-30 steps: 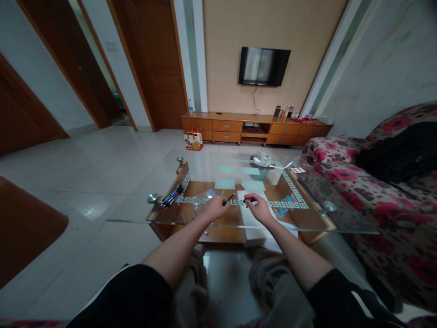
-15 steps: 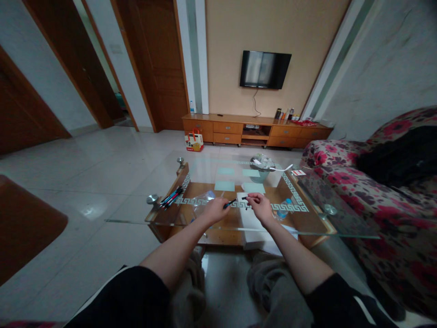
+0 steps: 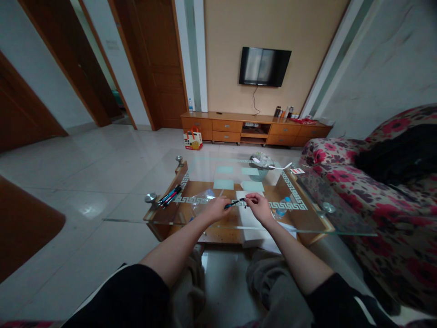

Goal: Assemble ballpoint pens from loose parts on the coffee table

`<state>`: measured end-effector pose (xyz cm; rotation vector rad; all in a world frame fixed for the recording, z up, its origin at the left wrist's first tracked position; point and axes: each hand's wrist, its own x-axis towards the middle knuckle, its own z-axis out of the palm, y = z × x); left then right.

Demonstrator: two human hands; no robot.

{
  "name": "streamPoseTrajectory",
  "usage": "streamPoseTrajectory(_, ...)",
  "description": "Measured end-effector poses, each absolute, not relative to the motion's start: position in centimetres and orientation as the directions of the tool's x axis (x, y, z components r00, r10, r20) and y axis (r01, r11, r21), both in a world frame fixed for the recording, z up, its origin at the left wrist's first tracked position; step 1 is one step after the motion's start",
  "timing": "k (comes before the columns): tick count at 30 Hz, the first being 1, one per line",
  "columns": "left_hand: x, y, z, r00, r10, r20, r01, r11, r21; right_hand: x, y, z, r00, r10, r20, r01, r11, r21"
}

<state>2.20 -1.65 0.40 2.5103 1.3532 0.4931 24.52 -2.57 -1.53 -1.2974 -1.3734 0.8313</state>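
over the glass table (image 3: 223, 184) i see a slim pen (image 3: 237, 201) bridging the left hand (image 3: 217, 208), pinching its blue end, and the right hand (image 3: 259, 208), pinching its black end, probably for steadiness, while other pens (image 3: 170, 197) lie bunched leftward, perhaps for easy reach.

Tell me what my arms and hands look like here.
Your left hand and right hand are bare, as are both forearms. Above them come a black left sleeve and black right sleeve, each with a white stripe.
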Motion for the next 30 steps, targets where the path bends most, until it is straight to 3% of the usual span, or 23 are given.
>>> streamPoseTrajectory(14,1.5,-1.37,-0.28,0.569,0.782,0.254,0.693,-0.622,0.364,24.24,-2.53,-1.65,0.024,0.962,0.272,0.363,0.244,-0.899)
streamPoseTrajectory(30,2.31,-1.47,0.17,0.591,0.768,0.248,0.677,-0.639,0.365,23.9,-2.7,-2.21,-0.073,0.952,0.298,0.406,0.301,-0.863)
